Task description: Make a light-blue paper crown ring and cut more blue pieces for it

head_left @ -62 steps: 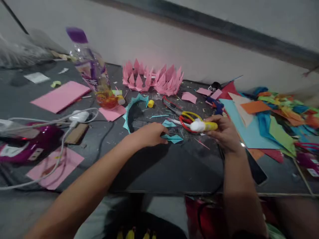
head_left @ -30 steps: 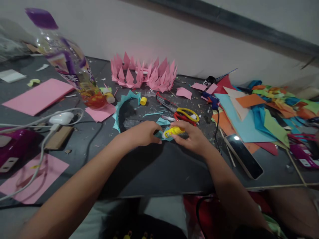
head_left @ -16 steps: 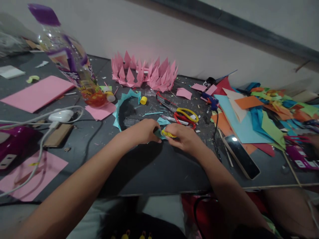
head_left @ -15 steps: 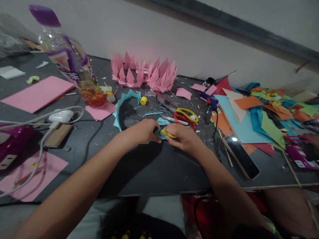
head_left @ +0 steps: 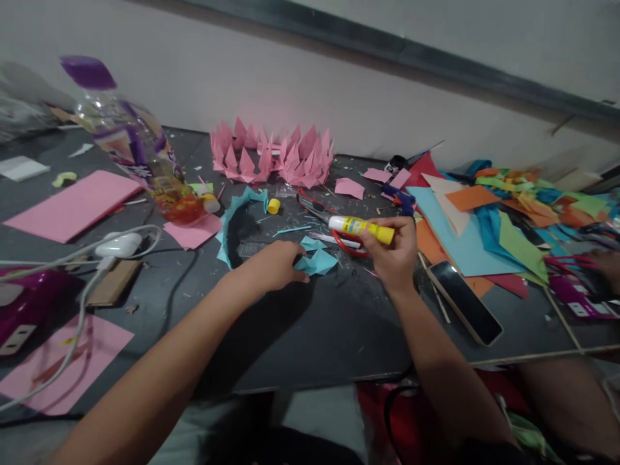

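My right hand (head_left: 396, 256) is closed round a yellow and white glue stick (head_left: 355, 226), held above the table with its white end pointing left. My left hand (head_left: 271, 265) is closed on the near end of a chain of folded blue paper (head_left: 317, 261); the fingertips are partly hidden. From there the chain curves left and back as a blue pointed strip (head_left: 224, 231). A small yellow cap (head_left: 273, 206) stands beside the strip's far end. Red-handled scissors (head_left: 349, 244) and a grey-bladed cutter (head_left: 311, 208) lie behind the glue stick, partly covered by it.
Pink folded-paper rings (head_left: 271, 161) stand against the wall. A tall bottle (head_left: 140, 145) rises at the left, near pink sheets (head_left: 72, 203) and a white cable (head_left: 92, 284). At right lie a phone (head_left: 465, 303) and coloured paper (head_left: 450, 232); another person's hand (head_left: 608, 268) is at the edge.
My right hand has lifted the glue stick away from the blue paper and moved right. The stick now points left. My left hand stays on the blue paper. The view has tilted up slightly.
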The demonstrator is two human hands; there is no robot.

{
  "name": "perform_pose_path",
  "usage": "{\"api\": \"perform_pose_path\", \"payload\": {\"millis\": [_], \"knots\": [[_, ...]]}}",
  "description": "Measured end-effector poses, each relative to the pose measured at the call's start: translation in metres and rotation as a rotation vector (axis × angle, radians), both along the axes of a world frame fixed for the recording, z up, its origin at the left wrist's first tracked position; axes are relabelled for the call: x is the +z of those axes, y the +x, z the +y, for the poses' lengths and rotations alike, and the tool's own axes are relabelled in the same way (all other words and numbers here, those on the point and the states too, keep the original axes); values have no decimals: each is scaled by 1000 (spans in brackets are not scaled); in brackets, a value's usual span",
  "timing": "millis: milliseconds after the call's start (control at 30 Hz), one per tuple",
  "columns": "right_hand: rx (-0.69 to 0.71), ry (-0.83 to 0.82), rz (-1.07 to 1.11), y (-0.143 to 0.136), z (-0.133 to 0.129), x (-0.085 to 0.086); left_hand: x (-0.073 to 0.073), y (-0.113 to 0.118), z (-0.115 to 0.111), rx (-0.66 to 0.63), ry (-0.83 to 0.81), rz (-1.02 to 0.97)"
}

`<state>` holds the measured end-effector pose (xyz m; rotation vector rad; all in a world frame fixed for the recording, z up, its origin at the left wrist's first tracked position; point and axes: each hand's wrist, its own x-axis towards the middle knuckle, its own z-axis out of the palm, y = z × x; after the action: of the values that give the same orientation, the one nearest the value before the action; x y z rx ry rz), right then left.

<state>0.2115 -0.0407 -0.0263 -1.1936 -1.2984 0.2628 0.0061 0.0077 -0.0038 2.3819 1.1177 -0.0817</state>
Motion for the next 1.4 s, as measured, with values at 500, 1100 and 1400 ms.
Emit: {"api": "perform_pose_path", "payload": {"millis": [500,1100,1400], "knots": [[31,-188,575,23,33,-17,-1,10,-15,-39,233,88],[32,-190,474,27,32,-20,-8,23,-16,-104,241,25],[17,-171,457,31,34,-21,-6,23,-14,-114,193,20]]}}
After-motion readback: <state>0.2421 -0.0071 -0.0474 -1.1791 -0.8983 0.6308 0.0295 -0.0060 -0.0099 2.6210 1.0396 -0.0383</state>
